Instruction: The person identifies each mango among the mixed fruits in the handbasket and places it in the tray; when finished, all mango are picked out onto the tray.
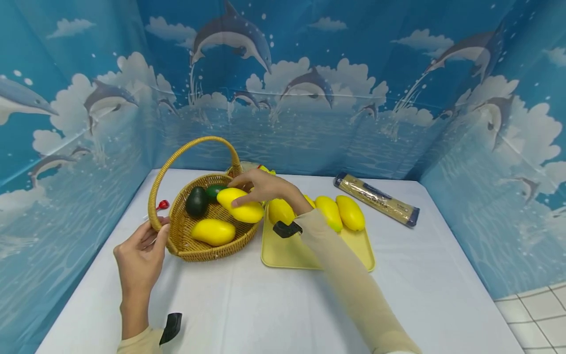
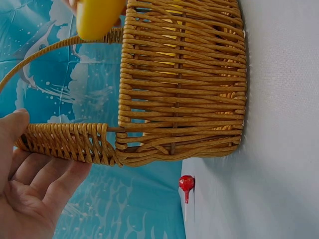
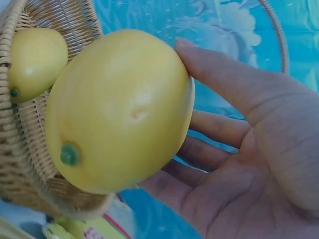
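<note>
Over the right side of a wicker basket (image 1: 212, 253), my right hand (image 1: 265, 189) grips a yellow mango (image 1: 240, 205); the right wrist view shows thumb and fingers around the mango (image 3: 119, 112). At the basket's left side, the left hand (image 1: 143, 253) holds the lower end of the arched handle (image 1: 160, 189). In the left wrist view, the thumb lies on one side of the wrapped handle (image 2: 65, 142) and the fingers on the other. Inside the basket lie another mango (image 1: 213, 232), a dark avocado (image 1: 197, 202) and a green fruit (image 1: 215, 191), partly hidden.
Right of the basket, a yellow tray (image 1: 294, 254) bears several mangoes (image 1: 351, 213), partly covered by my right forearm. A gold-and-navy packet (image 1: 378, 199) lies at the back right. A red lollipop (image 1: 163, 204) sits left of the basket. Behind the basket is a partly hidden colourful package (image 1: 265, 169).
</note>
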### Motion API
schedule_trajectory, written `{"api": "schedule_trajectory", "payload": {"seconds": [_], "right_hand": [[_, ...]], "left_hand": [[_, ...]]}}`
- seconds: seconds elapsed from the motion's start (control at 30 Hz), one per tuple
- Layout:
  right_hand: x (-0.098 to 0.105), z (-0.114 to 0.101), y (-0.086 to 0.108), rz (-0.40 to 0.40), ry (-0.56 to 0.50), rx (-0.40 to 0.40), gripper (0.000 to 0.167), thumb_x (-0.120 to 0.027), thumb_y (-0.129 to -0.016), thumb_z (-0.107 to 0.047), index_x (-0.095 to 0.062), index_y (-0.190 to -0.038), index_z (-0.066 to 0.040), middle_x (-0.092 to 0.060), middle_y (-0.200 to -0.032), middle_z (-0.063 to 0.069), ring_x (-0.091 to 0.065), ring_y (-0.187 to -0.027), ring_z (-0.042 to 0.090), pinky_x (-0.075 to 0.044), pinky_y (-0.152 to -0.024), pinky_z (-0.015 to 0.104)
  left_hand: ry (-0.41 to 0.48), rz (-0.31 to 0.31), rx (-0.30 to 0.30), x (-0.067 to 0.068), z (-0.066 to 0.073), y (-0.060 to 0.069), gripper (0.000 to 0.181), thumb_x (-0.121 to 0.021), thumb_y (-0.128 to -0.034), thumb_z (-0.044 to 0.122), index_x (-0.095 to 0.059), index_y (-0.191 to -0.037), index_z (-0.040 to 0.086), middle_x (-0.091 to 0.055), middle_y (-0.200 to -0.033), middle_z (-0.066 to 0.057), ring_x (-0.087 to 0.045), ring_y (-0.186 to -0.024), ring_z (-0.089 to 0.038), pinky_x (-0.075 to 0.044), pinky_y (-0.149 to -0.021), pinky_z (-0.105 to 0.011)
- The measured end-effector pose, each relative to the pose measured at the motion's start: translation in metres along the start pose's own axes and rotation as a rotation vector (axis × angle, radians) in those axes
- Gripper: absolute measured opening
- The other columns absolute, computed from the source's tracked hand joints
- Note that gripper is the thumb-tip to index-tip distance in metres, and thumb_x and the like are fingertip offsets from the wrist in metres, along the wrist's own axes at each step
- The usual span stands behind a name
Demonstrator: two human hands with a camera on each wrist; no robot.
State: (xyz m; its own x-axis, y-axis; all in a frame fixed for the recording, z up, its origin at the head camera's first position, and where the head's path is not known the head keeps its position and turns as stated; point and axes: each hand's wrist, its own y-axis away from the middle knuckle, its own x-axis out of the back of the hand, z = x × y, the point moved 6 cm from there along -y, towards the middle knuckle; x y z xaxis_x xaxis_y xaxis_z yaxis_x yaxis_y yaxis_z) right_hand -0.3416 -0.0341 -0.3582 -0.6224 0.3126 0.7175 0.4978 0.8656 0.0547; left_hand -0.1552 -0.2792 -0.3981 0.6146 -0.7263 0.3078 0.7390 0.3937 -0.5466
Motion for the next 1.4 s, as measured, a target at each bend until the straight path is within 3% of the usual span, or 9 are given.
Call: {"api": "schedule_trajectory", "payload": {"seconds": [0.23, 0.7, 1.17, 1.4], "right_hand": [[0.005, -0.005, 0.039, 0.058, 0.01, 0.03, 0.059, -0.079, -0.101, -0.026, -0.059, -0.151, 0.001, -0.068, -0.143, 0.014, -0.069, -0.123, 0.026, -0.06, -0.103, 0.034], [-0.025, 0.031, 0.097, 0.068, -0.111, -0.096, 0.061, -0.082, -0.099, -0.025, -0.061, -0.151, -0.002, -0.066, -0.149, 0.012, -0.066, -0.129, 0.03, -0.062, -0.102, 0.043], [-0.058, 0.052, 0.116, 0.012, -0.074, -0.104, 0.061, -0.084, -0.098, -0.026, -0.062, -0.148, 0.001, -0.069, -0.144, 0.011, -0.064, -0.114, 0.02, -0.058, -0.094, 0.033], [-0.068, 0.058, 0.119, -0.004, -0.089, -0.119, 0.06, -0.084, -0.097, -0.024, -0.063, -0.147, 0.002, -0.068, -0.145, 0.013, -0.065, -0.125, 0.025, -0.059, -0.101, 0.036]], "left_hand": [[0.008, -0.004, -0.015, 0.0, 0.002, -0.001, 0.029, -0.081, -0.0959, 0.003, -0.077, -0.123, -0.005, -0.081, -0.113, -0.018, -0.067, -0.101, 0.018, -0.054, -0.082, -0.005], [-0.004, 0.001, -0.003, 0.002, 0.003, 0.001, 0.028, -0.08, -0.0956, 0.0, -0.077, -0.123, -0.006, -0.081, -0.113, -0.019, -0.067, -0.102, 0.018, -0.054, -0.083, -0.006], [-0.015, 0.002, -0.004, 0.003, 0.005, 0.0, 0.027, -0.081, -0.0965, 0.005, -0.078, -0.121, -0.005, -0.081, -0.112, -0.018, -0.067, -0.101, 0.018, -0.054, -0.083, -0.006], [-0.024, 0.0, 0.003, 0.002, 0.004, 0.0, 0.027, -0.081, -0.0968, 0.006, -0.077, -0.121, -0.005, -0.081, -0.112, -0.018, -0.066, -0.101, 0.019, -0.053, -0.083, -0.006]]}}
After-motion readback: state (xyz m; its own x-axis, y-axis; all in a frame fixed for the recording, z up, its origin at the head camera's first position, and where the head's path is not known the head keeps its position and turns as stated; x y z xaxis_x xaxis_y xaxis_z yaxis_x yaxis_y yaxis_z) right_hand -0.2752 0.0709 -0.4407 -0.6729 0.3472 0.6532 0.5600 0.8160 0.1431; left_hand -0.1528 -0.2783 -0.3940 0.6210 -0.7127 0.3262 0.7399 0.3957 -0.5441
